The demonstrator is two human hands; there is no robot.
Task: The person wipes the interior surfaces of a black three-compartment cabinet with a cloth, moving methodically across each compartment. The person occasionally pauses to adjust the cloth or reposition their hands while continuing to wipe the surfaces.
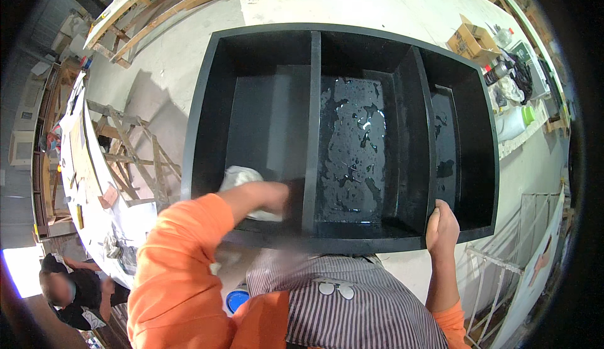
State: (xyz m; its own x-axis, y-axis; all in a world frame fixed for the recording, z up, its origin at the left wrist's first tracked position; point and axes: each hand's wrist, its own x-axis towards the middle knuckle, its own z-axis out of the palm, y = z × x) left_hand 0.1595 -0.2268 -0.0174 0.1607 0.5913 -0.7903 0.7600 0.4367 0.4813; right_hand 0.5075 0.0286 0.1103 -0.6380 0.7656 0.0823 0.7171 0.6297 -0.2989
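Observation:
A black open box [311, 160] with two dividers forms three compartments in front of me. In the left compartment, my left hand [273, 197] is on a bunched white cloth [240, 177], which shows on both sides of my wrist. Its fingers are partly hidden and smeared. Around the near rim, beside the right-hand divider [423, 129], my right hand [443, 226] is closed with its thumb on top. Water patches [355, 154] glisten on the middle compartment's floor, and some wet spots show in the right one. The left floor looks mostly dry.
Beneath the box lies a pale tabletop [352, 3]. A cardboard box [473, 42] and a white jug with a green cap [513, 122] stand at right. Wooden trestles [135, 141] are at left, near another person [75, 289]. A metal frame [503, 261] stands at lower right.

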